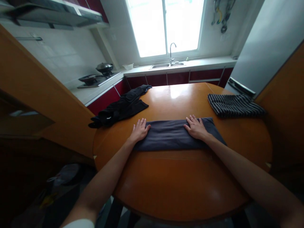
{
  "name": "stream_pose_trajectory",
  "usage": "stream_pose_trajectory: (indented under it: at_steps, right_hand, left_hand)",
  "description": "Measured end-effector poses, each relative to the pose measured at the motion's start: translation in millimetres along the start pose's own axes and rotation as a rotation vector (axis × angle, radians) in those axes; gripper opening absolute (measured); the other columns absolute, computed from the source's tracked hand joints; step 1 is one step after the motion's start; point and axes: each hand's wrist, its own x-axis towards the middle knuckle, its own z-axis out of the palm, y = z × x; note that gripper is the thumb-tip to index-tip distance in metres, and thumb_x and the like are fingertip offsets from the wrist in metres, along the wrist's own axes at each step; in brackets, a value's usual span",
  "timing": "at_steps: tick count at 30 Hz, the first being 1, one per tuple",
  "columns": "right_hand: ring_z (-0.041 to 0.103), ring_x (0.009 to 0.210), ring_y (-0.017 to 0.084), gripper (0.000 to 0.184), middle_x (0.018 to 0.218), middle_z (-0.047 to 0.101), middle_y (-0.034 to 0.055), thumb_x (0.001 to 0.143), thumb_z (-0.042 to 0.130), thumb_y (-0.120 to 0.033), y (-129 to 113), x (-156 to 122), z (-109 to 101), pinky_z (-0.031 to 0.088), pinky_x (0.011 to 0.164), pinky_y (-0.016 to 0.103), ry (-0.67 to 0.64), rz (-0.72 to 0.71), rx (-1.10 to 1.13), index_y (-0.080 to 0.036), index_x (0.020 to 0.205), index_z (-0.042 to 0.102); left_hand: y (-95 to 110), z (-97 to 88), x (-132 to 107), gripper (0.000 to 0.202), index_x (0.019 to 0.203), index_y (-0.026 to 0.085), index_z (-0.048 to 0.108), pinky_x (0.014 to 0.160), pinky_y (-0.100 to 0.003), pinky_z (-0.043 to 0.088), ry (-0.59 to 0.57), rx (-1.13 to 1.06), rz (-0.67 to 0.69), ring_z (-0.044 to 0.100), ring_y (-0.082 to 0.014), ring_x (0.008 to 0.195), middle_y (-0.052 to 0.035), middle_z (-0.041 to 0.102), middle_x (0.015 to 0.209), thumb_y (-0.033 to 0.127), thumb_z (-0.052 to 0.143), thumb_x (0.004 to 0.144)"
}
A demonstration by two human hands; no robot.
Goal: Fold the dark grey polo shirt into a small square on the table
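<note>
A dark grey garment, folded into a long flat rectangle, lies across the middle of the wooden table. My left hand rests on its left end, palm down with the fingers stretched out. Towards its right end, my right hand lies flat on the cloth, fingers spread. Neither hand grips the fabric. What kind of garment it is cannot be made out from the folded shape.
Crumpled black clothing lies at the table's left edge, partly hanging over. A folded black-and-white striped cloth sits at the right. Beyond the round wooden table are a sink, a stove with pans and a fridge.
</note>
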Motion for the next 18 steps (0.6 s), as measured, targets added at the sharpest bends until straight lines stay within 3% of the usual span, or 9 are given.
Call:
stream_pose_trajectory:
  at_steps: [3,5,8,10,13,18]
  right_hand:
    - [0.014,0.157,0.029,0.062,0.168,0.023,0.0173,0.105,0.035,-0.042,-11,-5,-5,0.008,0.125,0.058,0.085,0.028,-0.016,-0.009,0.158,0.037]
    - [0.015,0.157,0.03,0.06,0.167,0.024,0.0176,0.105,0.034,-0.037,-26,-12,-7,0.009,0.124,0.058,0.162,0.001,-0.021,-0.008,0.157,0.038]
    - [0.017,0.157,0.027,0.058,0.167,0.027,0.015,0.105,0.031,-0.034,-52,-25,-5,0.013,0.125,0.054,0.196,-0.129,0.004,-0.01,0.157,0.039]
    - [0.019,0.156,0.026,0.057,0.166,0.028,0.0142,0.105,0.029,-0.032,-65,-33,1,0.017,0.125,0.052,0.141,-0.207,0.011,-0.011,0.157,0.04]
    - [0.021,0.155,0.028,0.058,0.165,0.03,0.016,0.105,0.028,-0.033,-72,-37,8,0.02,0.124,0.052,0.052,-0.234,-0.003,-0.008,0.156,0.04]
    - [0.023,0.155,0.029,0.06,0.165,0.029,0.0165,0.104,0.029,-0.033,-68,-34,9,0.02,0.124,0.05,0.019,-0.205,-0.026,-0.006,0.157,0.038]
  left_hand:
    - [21,-7.8,-4,0.068,0.16,0.01,0.03,0.124,-0.062,0.014,0.108,0.053,0.016,0.015,-0.0342,0.157,-0.0176,0.022,0.168,0.052,0.024,0.106]
    - [46,-11.3,-15,0.062,0.159,0.01,0.033,0.126,-0.058,0.014,0.168,0.048,0.136,0.018,-0.031,0.157,-0.0162,0.026,0.167,0.044,0.026,0.107]
    - [88,-7.0,-36,0.056,0.158,0.015,0.036,0.127,-0.046,0.02,0.14,-0.027,0.401,0.024,-0.022,0.156,-0.0103,0.032,0.166,0.032,0.026,0.106]
    - [108,1.6,-47,0.056,0.158,0.016,0.036,0.127,-0.044,0.021,0.077,-0.044,0.521,0.024,-0.0204,0.155,-0.009,0.033,0.166,0.029,0.028,0.104]
    - [120,12.7,-51,0.058,0.16,0.015,0.031,0.127,-0.049,0.019,-0.004,-0.017,0.578,0.02,-0.0233,0.157,-0.0107,0.027,0.167,0.032,0.028,0.104]
    - [119,14.8,-30,0.063,0.161,0.011,0.028,0.126,-0.051,0.021,-0.098,-0.073,0.536,0.017,-0.0259,0.157,-0.0128,0.021,0.169,0.042,0.025,0.106]
